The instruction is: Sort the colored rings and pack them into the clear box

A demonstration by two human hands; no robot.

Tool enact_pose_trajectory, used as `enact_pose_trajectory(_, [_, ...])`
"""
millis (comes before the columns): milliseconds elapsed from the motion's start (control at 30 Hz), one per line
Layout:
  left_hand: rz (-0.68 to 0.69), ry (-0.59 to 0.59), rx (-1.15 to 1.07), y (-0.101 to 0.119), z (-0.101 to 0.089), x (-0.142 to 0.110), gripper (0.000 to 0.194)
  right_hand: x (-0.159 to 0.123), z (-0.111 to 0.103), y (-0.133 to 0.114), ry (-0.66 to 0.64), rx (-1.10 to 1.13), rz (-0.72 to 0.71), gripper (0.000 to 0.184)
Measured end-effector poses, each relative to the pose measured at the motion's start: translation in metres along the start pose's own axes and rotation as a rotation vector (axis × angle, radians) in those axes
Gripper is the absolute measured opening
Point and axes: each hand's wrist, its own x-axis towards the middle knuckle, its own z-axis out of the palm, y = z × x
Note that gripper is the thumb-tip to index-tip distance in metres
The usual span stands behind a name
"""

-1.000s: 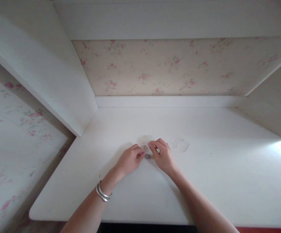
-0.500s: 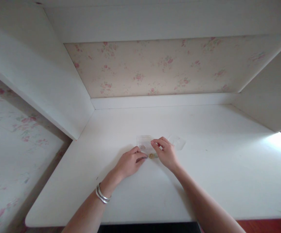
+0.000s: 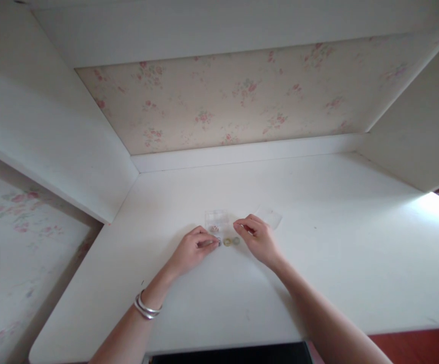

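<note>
My left hand (image 3: 192, 248), wearing silver bangles at the wrist, has thumb and forefinger closed on a small purplish ring-like piece (image 3: 219, 242) at the tabletop. Just right of it lie a yellow ring (image 3: 227, 242) and a grey-green ring (image 3: 236, 241), side by side. My right hand (image 3: 258, 240) is held in a pinch above and right of these rings; whatever may be between its fingertips is too small to make out. Behind the left fingers sits a clear plastic compartment box (image 3: 219, 217), with small reddish-brown bits (image 3: 214, 229) in its front left part.
A clear plastic bag or lid (image 3: 273, 218) lies behind my right hand on the white desk (image 3: 337, 253). White side panels (image 3: 71, 121) and a floral-papered back wall (image 3: 242, 96) enclose the desk. Something black (image 3: 230, 354) shows at the near edge.
The view has tilted and shifted slightly. My right hand has moved away from the rings to the right, uncovering the grey-green one. My left hand keeps its pinch.
</note>
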Motion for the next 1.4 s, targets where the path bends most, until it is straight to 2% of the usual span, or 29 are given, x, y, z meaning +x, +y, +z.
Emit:
enact_pose_trajectory(267, [0.031, 0.154, 0.097, 0.020, -0.003, 0.022, 0.028, -0.007, 0.004, -0.005, -0.023, -0.017, -0.058, 0.025])
enact_pose_trajectory(467, [0.093, 0.176, 0.216, 0.012, 0.006, 0.043, 0.021, -0.011, 0.008, -0.004, -0.109, -0.030, -0.115, 0.025])
enact_pose_trajectory(567, [0.107, 0.196, 0.226, 0.009, 0.006, 0.037, 0.023, -0.012, 0.010, -0.003, -0.154, -0.154, -0.193, 0.022])
enact_pose_trajectory(700, [0.067, 0.238, 0.178, 0.008, -0.003, 0.016, 0.025, -0.014, 0.013, -0.008, -0.207, -0.347, -0.322, 0.021])
enact_pose_trajectory(800, [0.032, 0.252, 0.141, 0.004, -0.009, 0.002, 0.025, -0.015, 0.018, -0.014, -0.246, -0.403, -0.362, 0.018])
enact_pose_trajectory(933, [0.010, 0.255, 0.111, 0.000, -0.009, -0.005, 0.025, -0.015, 0.026, -0.017, -0.273, -0.468, -0.386, 0.017])
enact_pose_trajectory(1100, [0.033, 0.224, 0.077, 0.005, -0.004, -0.005, 0.025, -0.015, 0.032, -0.015, -0.266, -0.472, -0.393, 0.021])
enact_pose_trajectory(1400, [0.028, 0.141, 0.116, 0.003, 0.001, -0.010, 0.022, -0.015, 0.029, -0.014, -0.252, -0.392, -0.364, 0.024])
